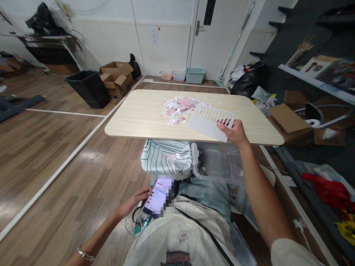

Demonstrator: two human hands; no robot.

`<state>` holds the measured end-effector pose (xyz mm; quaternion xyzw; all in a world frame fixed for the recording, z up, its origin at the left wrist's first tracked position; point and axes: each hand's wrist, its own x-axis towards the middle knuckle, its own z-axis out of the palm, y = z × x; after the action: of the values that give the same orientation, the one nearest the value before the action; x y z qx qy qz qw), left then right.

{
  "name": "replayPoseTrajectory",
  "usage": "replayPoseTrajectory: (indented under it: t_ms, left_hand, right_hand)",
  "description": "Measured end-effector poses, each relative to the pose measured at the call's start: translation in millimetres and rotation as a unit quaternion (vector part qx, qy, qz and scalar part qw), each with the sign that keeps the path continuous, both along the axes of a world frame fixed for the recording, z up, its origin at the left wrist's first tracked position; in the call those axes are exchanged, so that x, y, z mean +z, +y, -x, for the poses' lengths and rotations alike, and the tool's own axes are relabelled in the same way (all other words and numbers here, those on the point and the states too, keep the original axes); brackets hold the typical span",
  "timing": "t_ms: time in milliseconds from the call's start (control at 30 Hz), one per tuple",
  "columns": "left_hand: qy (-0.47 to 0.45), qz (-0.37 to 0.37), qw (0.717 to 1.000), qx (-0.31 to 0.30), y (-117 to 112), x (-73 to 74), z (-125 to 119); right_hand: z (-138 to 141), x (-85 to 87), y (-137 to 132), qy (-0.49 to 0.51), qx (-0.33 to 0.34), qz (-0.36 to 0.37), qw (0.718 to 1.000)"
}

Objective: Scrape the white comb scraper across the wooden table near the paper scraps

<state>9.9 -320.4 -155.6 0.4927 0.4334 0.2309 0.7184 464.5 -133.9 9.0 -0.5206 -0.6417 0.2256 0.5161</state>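
My right hand [234, 131] grips the lower right corner of a white flat plastic panel [206, 127] with a row of long slots along its far side. The panel is over the near right part of a pale wooden table [133, 118]. Just beyond its left end lies a loose heap of small white and pink pieces [181, 105], too small to name. Low in the view, my left hand [142, 194] is closed at the left edge of a phone [159, 195] with a lit screen. The phone is above my lap, its right side blurred out.
Below the table's near edge are a pale cushion-like thing with black lines [166, 157] and a clear plastic bin [219, 160]. A black bin [88, 88] and cardboard boxes [116, 75] stand at the back left. Another open carton [294, 118] is on the right.
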Motion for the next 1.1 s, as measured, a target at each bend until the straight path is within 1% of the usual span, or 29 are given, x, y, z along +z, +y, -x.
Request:
replayPoseTrajectory:
  t_ms: [133,333,400,533,667,900,1100]
  left_hand:
    - [-0.02,0.009,1.0,0.007,-1.7,2.1,-2.0]
    - [-0.024,0.005,1.0,0.003,-2.4,0.5,-2.2]
    - [-0.023,0.005,1.0,0.003,-3.0,-1.3,-1.0]
    - [0.001,0.012,1.0,0.023,-4.5,-8.4,2.0]
    - [0.007,0.001,0.999,0.039,-5.0,-13.1,3.6]
    - [0.022,-0.002,1.0,0.013,-5.3,-7.3,0.9]
    - [0.039,-0.025,0.999,-0.002,-1.2,-8.1,-3.3]
  right_hand:
    - [-1.6,-1.6,0.9,0.0,0.002,0.002,1.0]
    - [-1.4,-1.2,0.9,0.002,0.001,0.002,1.0]
    - [-0.5,-0.3,0.2,0.005,0.002,0.0,1.0]
    - [1.1,1.8,-1.1,0.007,0.001,0.006,1.0]
    - [1.4,2.9,-1.2,0.006,0.002,0.01,1.0]
    - [1.2,1.7,-0.7,0.009,0.0,0.012,1.0]
    - [2.7,4.0,-2.1,0.007,0.0,0.016,1.0]
